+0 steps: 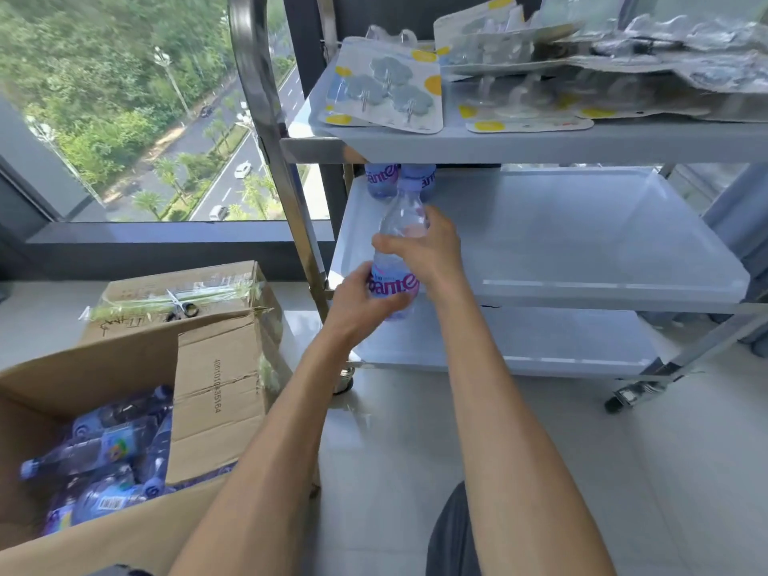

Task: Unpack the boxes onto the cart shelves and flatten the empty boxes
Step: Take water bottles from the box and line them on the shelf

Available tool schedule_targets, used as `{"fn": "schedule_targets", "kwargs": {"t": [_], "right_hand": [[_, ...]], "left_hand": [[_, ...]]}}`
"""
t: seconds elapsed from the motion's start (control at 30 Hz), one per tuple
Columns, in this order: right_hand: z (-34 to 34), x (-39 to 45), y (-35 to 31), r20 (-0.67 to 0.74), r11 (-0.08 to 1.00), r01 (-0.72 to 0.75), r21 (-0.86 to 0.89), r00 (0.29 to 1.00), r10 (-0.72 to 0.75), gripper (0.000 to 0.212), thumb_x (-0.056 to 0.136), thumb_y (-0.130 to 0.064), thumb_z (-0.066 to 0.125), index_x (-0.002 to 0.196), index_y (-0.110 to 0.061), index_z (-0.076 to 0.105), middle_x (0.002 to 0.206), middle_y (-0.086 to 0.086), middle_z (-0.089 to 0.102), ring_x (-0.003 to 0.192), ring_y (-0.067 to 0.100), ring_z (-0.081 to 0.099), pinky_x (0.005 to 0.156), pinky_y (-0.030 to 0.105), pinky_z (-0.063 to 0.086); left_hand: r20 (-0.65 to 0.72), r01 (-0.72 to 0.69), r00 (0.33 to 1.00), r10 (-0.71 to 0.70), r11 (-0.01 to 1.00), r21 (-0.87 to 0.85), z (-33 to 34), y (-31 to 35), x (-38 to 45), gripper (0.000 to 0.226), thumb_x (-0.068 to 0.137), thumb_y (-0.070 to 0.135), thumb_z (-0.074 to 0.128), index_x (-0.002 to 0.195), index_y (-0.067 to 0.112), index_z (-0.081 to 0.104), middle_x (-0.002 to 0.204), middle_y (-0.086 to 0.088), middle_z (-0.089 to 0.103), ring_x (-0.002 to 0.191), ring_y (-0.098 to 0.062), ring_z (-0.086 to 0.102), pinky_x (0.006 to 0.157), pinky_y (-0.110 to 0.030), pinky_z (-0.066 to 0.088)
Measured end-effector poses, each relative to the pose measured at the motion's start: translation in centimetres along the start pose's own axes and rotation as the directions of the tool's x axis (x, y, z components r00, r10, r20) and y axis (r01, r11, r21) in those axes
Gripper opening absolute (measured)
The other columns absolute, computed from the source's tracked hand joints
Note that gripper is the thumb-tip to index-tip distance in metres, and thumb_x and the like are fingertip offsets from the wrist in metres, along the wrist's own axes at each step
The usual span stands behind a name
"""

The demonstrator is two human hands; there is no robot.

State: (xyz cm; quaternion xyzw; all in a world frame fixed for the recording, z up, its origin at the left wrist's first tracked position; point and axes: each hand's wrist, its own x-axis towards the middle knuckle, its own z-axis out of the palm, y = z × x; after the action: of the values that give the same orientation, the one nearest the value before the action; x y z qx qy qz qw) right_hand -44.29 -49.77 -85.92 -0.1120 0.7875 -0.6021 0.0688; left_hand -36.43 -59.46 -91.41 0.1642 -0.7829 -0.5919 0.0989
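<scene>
At the bottom of the frame two bare forearms reach up toward the centre, a dark-clad knee (451,534) showing between them. Lower left, an open cardboard box (216,392) holds a jumble of water bottles (104,451) lying on their sides. Just behind it stands a second, taped box (183,293) with scissors (180,307) resting on top. In the middle of the frame both hands hold one clear bottle (397,259) upright at the front left edge of the cart's middle shelf (582,243): the left hand (361,301) curls its fingers round the labelled lower part, the right hand (428,247) wraps the upper body. Two more bottles (380,180) stand at the shelf's back left corner. Above, the top shelf (498,143) carries packs of adhesive hooks (386,91). Upper left, a window (124,97) looks down on a road and trees.
</scene>
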Motion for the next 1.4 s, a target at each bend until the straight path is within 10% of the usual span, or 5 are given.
{"fn": "schedule_targets", "kwargs": {"t": [0.17,0.33,0.57,0.77,1.4], "right_hand": [[0.9,5.2,0.0,0.089,0.986,0.114,0.125,0.988,-0.125,0.035,0.077,-0.024,0.081,0.106,-0.014,0.065,0.103,-0.002,0.069,0.093,0.013,0.064,0.084,0.028,0.051],[0.2,9.5,3.6,-0.331,0.990,-0.063,0.130,0.938,0.103,0.032,0.088,-0.009,0.054,0.058,-0.016,0.045,0.061,-0.002,0.050,0.062,0.021,0.047,0.067,0.032,0.038],[1.0,14.5,7.7,-0.439,0.974,-0.197,-0.109,0.889,0.131,0.029,0.088,-0.002,0.048,0.110,-0.003,0.068,0.113,0.013,0.069,0.108,0.034,0.061,0.082,0.030,0.041],[3.4,18.9,7.9,-0.398,0.977,-0.118,-0.180,0.917,0.038,0.012,0.082,0.000,0.048,0.079,-0.011,0.054,0.079,0.002,0.056,0.081,0.029,0.050,0.062,0.024,0.029],[4.5,24.7,9.6,-0.403,0.977,0.009,-0.215,0.910,-0.097,0.029,0.082,-0.024,0.068,0.107,-0.011,0.065,0.104,0.001,0.070,0.097,0.022,0.063,0.075,0.029,0.044]], "left_hand": [[-0.271,-0.066,0.959,0.086,0.994,0.083,0.1,-0.4,6.0,0.049,0.065,0.021,0.090,0.103,0.012,0.060,0.098,0.000,0.069,0.089,-0.018,0.067,0.076,-0.029,0.056],[-0.340,-0.048,0.937,0.083,0.993,0.112,0.5,-1.0,11.1,0.052,0.062,0.025,0.091,0.101,0.018,0.058,0.093,0.006,0.065,0.080,-0.007,0.063,0.061,-0.006,0.044],[-0.441,-0.028,0.896,0.045,0.999,0.044,1.8,-0.8,16.8,0.043,0.065,0.019,0.085,0.103,0.009,0.067,0.094,-0.005,0.073,0.086,-0.021,0.069,0.078,-0.031,0.059],[-0.519,-0.060,0.852,0.066,0.998,0.028,2.4,-1.5,19.1,0.040,0.066,0.018,0.083,0.102,0.010,0.067,0.094,-0.002,0.072,0.087,-0.020,0.068,0.081,-0.037,0.056],[-0.498,-0.113,0.857,0.129,0.992,0.061,1.5,-1.8,21.9,0.048,0.063,0.019,0.082,0.108,0.013,0.066,0.094,0.004,0.071,0.088,-0.013,0.068,0.084,-0.033,0.056]]}}
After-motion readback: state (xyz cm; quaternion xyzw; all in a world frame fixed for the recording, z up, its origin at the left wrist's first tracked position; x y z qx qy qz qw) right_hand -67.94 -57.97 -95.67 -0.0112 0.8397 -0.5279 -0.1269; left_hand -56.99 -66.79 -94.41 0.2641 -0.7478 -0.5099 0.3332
